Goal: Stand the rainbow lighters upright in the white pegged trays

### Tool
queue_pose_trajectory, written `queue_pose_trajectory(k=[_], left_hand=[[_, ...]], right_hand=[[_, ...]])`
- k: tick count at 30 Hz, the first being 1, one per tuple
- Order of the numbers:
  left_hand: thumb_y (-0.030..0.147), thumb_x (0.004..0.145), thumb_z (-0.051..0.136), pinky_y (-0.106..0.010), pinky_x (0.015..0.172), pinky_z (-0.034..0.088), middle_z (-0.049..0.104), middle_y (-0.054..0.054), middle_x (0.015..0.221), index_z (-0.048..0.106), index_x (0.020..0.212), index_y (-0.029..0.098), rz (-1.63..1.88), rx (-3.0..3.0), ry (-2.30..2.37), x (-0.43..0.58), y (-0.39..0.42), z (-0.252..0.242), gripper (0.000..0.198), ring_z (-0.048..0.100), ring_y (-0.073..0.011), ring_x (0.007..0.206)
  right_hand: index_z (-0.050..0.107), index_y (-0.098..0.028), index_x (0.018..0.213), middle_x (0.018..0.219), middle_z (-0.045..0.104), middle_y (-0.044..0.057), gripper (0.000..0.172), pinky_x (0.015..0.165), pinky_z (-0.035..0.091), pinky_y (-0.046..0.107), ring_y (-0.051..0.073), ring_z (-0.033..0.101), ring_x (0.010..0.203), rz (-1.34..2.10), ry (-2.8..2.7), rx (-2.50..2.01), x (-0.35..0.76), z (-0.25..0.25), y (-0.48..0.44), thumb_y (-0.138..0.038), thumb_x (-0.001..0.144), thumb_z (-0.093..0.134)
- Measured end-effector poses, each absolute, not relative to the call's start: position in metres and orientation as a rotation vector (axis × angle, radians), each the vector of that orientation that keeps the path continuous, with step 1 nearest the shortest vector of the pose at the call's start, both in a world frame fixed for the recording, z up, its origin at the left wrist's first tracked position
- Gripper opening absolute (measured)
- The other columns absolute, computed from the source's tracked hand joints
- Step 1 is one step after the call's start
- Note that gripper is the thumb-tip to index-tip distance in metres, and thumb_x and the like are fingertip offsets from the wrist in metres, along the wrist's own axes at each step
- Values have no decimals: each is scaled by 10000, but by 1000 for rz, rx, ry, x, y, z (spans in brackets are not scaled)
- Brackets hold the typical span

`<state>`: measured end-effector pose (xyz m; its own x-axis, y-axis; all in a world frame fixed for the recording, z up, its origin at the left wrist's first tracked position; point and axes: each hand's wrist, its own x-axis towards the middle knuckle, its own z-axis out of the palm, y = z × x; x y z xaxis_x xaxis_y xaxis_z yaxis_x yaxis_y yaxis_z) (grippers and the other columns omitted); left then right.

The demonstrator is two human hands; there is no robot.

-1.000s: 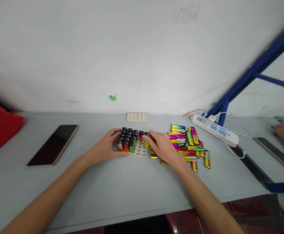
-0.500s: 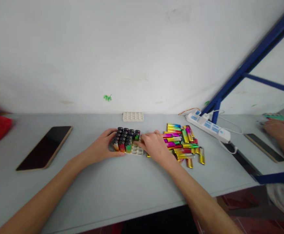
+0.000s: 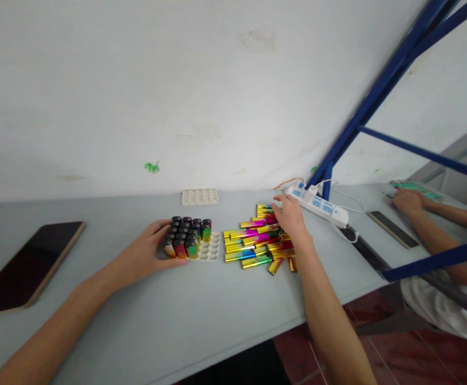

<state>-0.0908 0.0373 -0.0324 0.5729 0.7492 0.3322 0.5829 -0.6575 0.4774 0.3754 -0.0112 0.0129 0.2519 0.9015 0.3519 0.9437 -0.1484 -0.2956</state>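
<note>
The step in hand appears to be a reach for a fresh piece. The right hand (image 3: 292, 218) lies over the far right of the loose lighters (image 3: 255, 239), or what look like lighters, its fingers bent down among them. Whether they pinch one cannot be told. The left hand (image 3: 147, 255) is clamped on the left end of the upright lighters (image 3: 182, 235), thumb along the near side and fingers along the far side. These stand with black tops up, close together in the white tray (image 3: 214, 248), whose cups on the right, toward the loose heap, are bare. The heap lies just right of the tray on the grey bench (image 3: 225, 315); a second tray (image 3: 199, 197) sits behind, near the wall.

As a judgement, the next move calls for separating one lighter from its overlapping neighbours without scattering them, and turning it top up to suit a cup, while the left hand keeps the block from tipping.

Half a second earlier the right hand was at the tray's bare cups; now it is well apart from them, and the heap's left part shows uncovered. The left hand's hold looks unchanged, and the view has swung rightward.
</note>
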Motion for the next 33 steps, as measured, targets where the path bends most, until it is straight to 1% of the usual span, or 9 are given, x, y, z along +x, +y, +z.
queue_pose_trajectory(k=[2,4,11,14,16,20,24,28,33], left_hand=[[764,810,928,-569,1320,648,784,-135,1572,817,1430,305,738,2504,1100,-92,37,-34,779,795,-453,1419],[753,824,920,-539,1308,659,785,-132,1574,814,1429,313,724,2509,1101,-93,36,-32,755,801,-441,1416],[752,861,886,-510,1307,659,779,-131,1589,814,1431,310,695,2549,1113,-94,34,-29,725,804,-434,1430],[748,870,887,-500,1317,648,777,-130,1603,801,1451,308,704,2545,1094,-93,34,-30,734,799,-421,1441],[740,868,889,-515,1324,640,775,-131,1609,802,1446,303,716,2527,1086,-92,33,-30,730,793,-423,1447],[758,829,918,-565,1337,627,770,-144,1615,806,1453,297,715,2468,1086,-89,31,-26,784,774,-455,1469],[752,791,956,-618,1341,618,779,-152,1599,803,1461,297,721,2436,1095,-87,29,-22,825,762,-485,1474],[723,773,974,-615,1332,625,779,-151,1604,808,1459,295,715,2437,1113,-87,29,-22,826,756,-486,1477],[796,743,966,-630,1351,601,754,-195,1625,799,1462,256,660,2419,1137,-87,30,-19,915,740,-501,1491]], right_hand=[[790,-140,1516,1557,791,220,413,1277,514,468,351,711,1472,-40,-1750,-2155,380,11,-12,-181,1148,605],[780,-146,1559,1583,789,207,433,1289,510,447,330,723,1477,44,-1808,-2197,377,10,-12,-181,1174,585],[842,-202,1474,1416,840,201,360,1188,567,434,338,790,1318,38,-1773,-2267,363,18,-16,-257,1184,637],[856,-192,1425,1374,859,193,355,1191,566,449,333,797,1270,1,-1700,-2139,361,21,-16,-255,1176,611],[857,-169,1405,1275,883,184,368,1142,586,460,328,808,1159,40,-1608,-1980,357,22,-14,-286,1158,611],[865,-190,1329,973,841,79,441,919,612,421,268,746,882,391,-1387,-1528,336,27,-12,-508,1047,744],[850,-239,1117,823,691,-16,515,773,552,326,191,636,796,804,-1148,-1164,294,33,-14,-697,886,899],[720,-253,902,818,628,-24,643,702,535,293,167,582,770,1060,-1013,-1015,256,37,-22,-861,825,916],[668,-288,1047,788,606,-51,680,626,516,286,171,588,703,1372,-1076,-892,235,41,-35,-908,864,878]])
